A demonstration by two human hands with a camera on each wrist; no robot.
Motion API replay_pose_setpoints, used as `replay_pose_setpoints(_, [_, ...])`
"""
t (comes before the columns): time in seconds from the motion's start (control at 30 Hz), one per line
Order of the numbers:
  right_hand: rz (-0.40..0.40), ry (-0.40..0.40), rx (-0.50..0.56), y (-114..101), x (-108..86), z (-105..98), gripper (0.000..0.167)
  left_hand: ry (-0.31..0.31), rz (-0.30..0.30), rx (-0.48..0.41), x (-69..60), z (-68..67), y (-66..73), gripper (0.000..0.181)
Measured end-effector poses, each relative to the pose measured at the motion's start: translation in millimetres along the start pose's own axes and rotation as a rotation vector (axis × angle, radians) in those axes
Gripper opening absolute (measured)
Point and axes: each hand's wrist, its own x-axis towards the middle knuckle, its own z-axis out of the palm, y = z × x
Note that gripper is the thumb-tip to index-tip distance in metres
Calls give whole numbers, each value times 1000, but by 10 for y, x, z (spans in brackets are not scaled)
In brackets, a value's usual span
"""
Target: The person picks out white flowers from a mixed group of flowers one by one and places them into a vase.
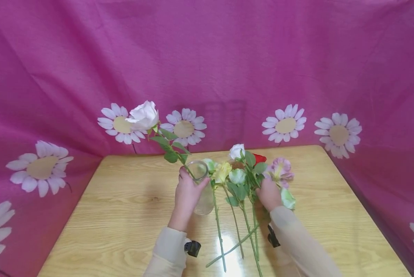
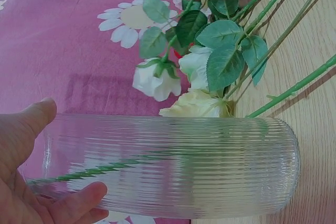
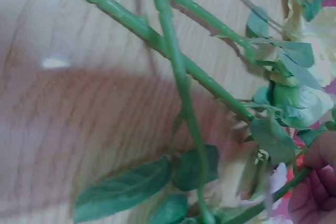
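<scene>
My left hand grips a clear ribbed glass vase near its rim, the thumb on one side and fingers on the other. A tall white rose leans left out of the vase mouth, its green stem showing through the glass. To the right, my right hand pinches the stem of a smaller white rose between thumb and fingers, as the right wrist view also shows at that stem. Around this hand lie a yellow flower, a pale green-white rose and a pink flower.
A red flower is partly hidden behind leaves. Another green-white bloom lies by the right wrist. Several stems, some crossing, stretch toward the front of the wooden table. A magenta cloth with printed daisies hangs behind.
</scene>
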Motion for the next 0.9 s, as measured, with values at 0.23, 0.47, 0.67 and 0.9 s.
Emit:
replay_pose_setpoints(0.23, [-23,48,13,-91,65,-88,37,-16,-17,0,12,-21,22,85])
replay_pose_setpoints(0.47, [-72,98,20,-216,99,-183,35,-22,-26,-21,-2,-24,30,86])
replay_pose_setpoints(0.67, [-99,100,46,-376,140,-272,42,-23,-11,-13,-12,-9,19,85])
replay_pose_setpoints(0.9, [-100,110,77,-648,239,-393,43,-15,-3,-8,-8,-18,32,85])
